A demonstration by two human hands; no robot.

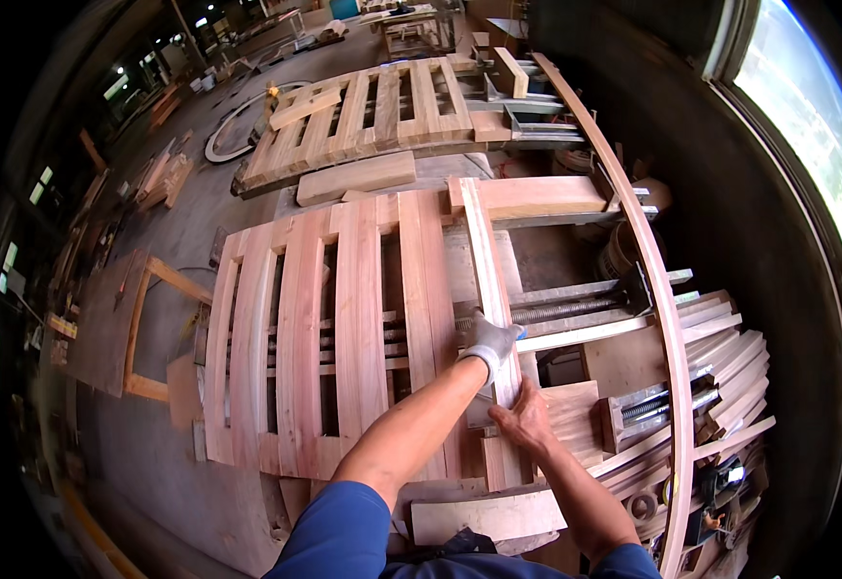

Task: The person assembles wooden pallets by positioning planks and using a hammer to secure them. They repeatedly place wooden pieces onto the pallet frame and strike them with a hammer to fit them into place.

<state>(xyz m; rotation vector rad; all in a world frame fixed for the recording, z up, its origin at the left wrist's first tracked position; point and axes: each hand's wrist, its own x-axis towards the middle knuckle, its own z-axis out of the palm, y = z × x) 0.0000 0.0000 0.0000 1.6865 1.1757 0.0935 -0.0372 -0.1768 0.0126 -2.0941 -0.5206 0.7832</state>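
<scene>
A long narrow wooden strip (481,241) lies across the bars of a clamping rack, just right of a slatted wooden panel (348,338). My left hand (490,343), in a grey-and-white glove, is closed around the strip near its middle. Closer to me, my bare right hand (525,417) grips the same strip by its near end, thumb on the left side. Some of the fingers of both hands are hidden. Under the strip runs a threaded clamp screw (570,311). Beneath my right hand is a wooden block (505,461).
Beyond stands a second slatted panel (382,106) with loose boards on it. A long wooden rail (654,261) curves along the right side. Stacked wood strips (737,372) and tools lie at the right. At the left, a wooden frame (131,352) leans near the floor.
</scene>
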